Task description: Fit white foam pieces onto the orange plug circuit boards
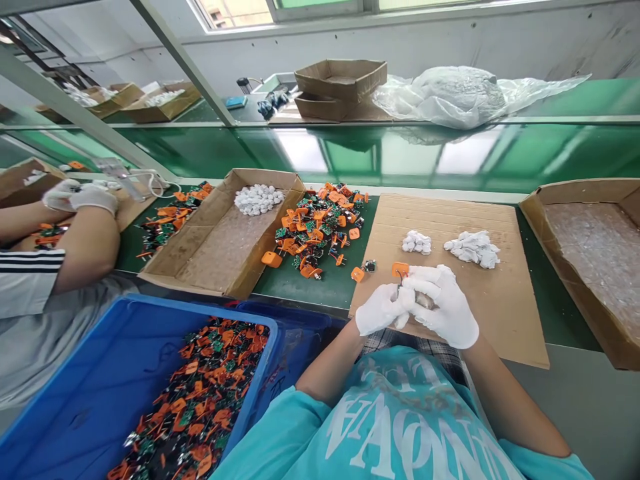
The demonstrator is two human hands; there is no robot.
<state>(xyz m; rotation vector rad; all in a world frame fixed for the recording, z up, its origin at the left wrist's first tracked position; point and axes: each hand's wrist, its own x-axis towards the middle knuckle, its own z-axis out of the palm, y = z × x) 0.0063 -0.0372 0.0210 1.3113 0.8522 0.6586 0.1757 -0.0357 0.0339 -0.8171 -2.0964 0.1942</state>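
One orange plug piece (400,269), projecting above where left hand (381,311) and right hand (445,308) meet closely; each hand's exact hold unclear.

An orange piece (400,269), rounded at its corners, is held up between the left hand (383,310) and the right hand (445,310), its upper part exposed; dark wiring (401,281) is seen just below it. A greyish object (426,301) is partly hidden in the curled right hand, and its shape cannot be made out
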